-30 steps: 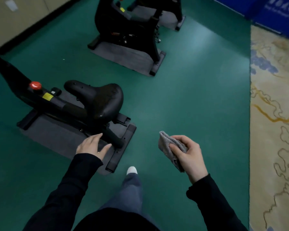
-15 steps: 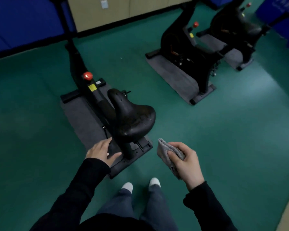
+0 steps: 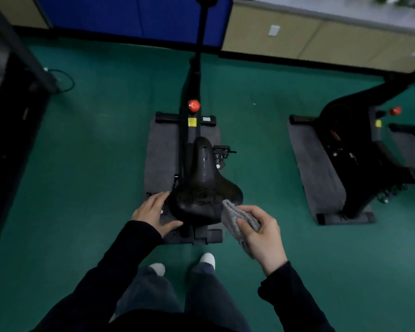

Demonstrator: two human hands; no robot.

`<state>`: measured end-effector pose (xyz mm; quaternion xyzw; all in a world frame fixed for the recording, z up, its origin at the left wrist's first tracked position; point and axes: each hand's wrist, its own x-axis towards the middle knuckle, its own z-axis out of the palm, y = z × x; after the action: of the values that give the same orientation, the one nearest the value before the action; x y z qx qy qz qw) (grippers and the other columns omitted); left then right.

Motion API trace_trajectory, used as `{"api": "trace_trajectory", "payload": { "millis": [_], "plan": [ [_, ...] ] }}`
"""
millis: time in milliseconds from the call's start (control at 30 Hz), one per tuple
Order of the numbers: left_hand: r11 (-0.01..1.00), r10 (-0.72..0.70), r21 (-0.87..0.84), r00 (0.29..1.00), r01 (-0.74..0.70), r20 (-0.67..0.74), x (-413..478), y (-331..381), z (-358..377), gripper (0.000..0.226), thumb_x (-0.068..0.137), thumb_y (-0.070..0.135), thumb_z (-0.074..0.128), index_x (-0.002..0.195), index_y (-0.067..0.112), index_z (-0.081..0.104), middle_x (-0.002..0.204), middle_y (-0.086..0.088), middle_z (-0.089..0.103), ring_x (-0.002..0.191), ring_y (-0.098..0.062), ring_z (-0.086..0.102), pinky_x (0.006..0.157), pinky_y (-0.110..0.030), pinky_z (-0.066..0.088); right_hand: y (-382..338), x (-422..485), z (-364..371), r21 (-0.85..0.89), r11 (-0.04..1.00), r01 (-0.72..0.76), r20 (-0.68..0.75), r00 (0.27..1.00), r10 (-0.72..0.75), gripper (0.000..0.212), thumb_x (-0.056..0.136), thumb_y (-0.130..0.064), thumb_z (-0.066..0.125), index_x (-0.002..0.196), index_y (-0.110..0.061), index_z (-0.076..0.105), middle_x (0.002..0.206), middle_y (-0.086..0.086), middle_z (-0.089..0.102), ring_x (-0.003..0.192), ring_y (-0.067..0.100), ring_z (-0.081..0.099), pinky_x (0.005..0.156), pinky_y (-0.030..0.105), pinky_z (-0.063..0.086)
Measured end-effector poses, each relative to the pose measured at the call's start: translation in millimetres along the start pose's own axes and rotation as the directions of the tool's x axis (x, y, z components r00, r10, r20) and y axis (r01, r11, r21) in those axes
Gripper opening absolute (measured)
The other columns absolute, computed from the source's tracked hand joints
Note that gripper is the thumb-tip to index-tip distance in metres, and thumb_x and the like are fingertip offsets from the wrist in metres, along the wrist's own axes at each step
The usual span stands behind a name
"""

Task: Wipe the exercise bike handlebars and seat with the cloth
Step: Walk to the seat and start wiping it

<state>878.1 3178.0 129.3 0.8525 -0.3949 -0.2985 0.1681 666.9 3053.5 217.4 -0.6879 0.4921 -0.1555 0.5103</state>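
Standing behind the exercise bike (image 3: pixel 187 130), the person seemed about to start the seat step. The right hand (image 3: pixel 261 233) gripped a folded grey cloth (image 3: pixel 237 215), ribbed and soft-looking, with its top corner at the seat (image 3: pixel 203 185) rim, at 5 o'clock. The left hand (image 3: pixel 153 212), fingers straight and spread, lay beside the seat at 8 o'clock; contact was unclear. The seat looked black and glossy, broad at the rear and tapering to 1 nose toward 12 o'clock. The next move probably called for pressing the cloth flat and sweeping forward along that curve. The handlebars sat almost out of frame at 12 o'clock.
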Motion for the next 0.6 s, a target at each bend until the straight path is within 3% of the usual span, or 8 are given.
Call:
{"api": "trace_trajectory", "payload": {
  "millis": [200, 400, 600],
  "plan": [
    [0.984, -0.128, -0.136, 0.987, 0.114, -0.097, 1, 17, 23, 0.105, 0.064, 0.053, 0.08, 0.147, 0.018, 0.027, 0.15, -0.003, 0.032, 0.137, -0.021, 0.032, 0.11, -0.039, 0.031, 20, 40, -26, -0.012, 0.997, 0.082, 0.036, 0.996, -0.082, 0.025, 0.085, 0.003, 0.064, 0.091, -0.021, 0.069, 0.089, -0.011, 0.071, 0.083, -0.003, 0.063, 0.076, 0.012, 0.048],
    [0.958, -0.15, -0.264, 0.98, 0.111, -0.131, 10, 13, 34, 0.111, 0.056, 0.047, 0.086, 0.146, 0.015, 0.029, 0.149, -0.007, 0.034, 0.137, -0.025, 0.032, 0.112, -0.043, 0.03, 19, 84, -14, 0.012, 0.987, 0.162, 0.036, 0.986, -0.163, 0.027, 0.087, 0.003, 0.062, 0.094, -0.023, 0.066, 0.094, -0.012, 0.069, 0.088, 0.001, 0.064, 0.084, 0.025, 0.051],
    [0.893, -0.136, -0.448, 0.976, 0.045, -0.172, 30, 5, 30, 0.075, 0.078, 0.03, 0.074, 0.142, 0.015, 0.037, 0.146, -0.006, 0.039, 0.135, -0.019, 0.035, 0.112, -0.03, 0.027, 3, 129, 17, -0.101, 0.936, 0.339, 0.029, 0.941, -0.337, 0.025, 0.087, 0.005, 0.06, 0.101, -0.014, 0.067, 0.104, 0.002, 0.068, 0.099, 0.012, 0.062, 0.092, 0.022, 0.047]
  ]
}}
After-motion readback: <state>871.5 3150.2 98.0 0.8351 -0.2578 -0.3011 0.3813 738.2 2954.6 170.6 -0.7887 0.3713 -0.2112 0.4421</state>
